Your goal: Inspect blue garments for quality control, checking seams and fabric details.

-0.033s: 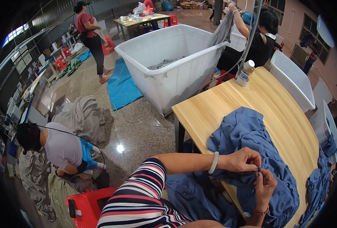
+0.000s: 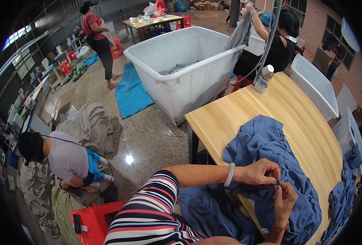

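Note:
A crumpled blue garment lies on the wooden table and hangs over its near edge. My left hand, with a pale bangle at the wrist, is closed on a small bit of this cloth. Right beside it my right hand, wearing a beaded bracelet, pinches the same bit, the fingertips of both hands nearly touching. What exactly sits between the fingertips is too small to make out. More blue cloth with small buttons drapes below the table edge by my striped sleeve.
A white bottle stands at the table's far corner beside a metal pole. Beyond is a large white bin holding grey cloth; a person handles cloth there. Another person bends among cloth heaps at left. A red stool is near me.

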`<action>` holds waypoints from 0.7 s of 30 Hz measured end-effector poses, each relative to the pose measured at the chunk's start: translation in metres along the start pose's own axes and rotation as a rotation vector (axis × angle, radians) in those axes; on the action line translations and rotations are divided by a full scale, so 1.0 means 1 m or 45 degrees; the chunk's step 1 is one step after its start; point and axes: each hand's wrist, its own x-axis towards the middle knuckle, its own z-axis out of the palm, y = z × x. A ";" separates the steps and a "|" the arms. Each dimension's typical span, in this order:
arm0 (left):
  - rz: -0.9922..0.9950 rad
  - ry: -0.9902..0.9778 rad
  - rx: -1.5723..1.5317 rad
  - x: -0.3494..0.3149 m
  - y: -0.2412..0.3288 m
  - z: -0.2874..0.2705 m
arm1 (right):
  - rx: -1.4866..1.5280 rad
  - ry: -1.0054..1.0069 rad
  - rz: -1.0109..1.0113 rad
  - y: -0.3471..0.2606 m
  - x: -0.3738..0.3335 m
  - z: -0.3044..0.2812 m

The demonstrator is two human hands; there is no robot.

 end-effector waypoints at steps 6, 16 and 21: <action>-0.029 0.020 -0.091 -0.002 0.002 0.002 | -0.323 0.135 -0.339 -0.004 -0.003 0.008; 0.599 0.392 0.426 -0.013 -0.003 0.033 | -0.399 0.409 -0.343 -0.017 -0.009 0.024; 0.624 0.491 0.497 -0.010 -0.010 0.042 | -0.573 0.549 -0.465 -0.016 -0.006 0.026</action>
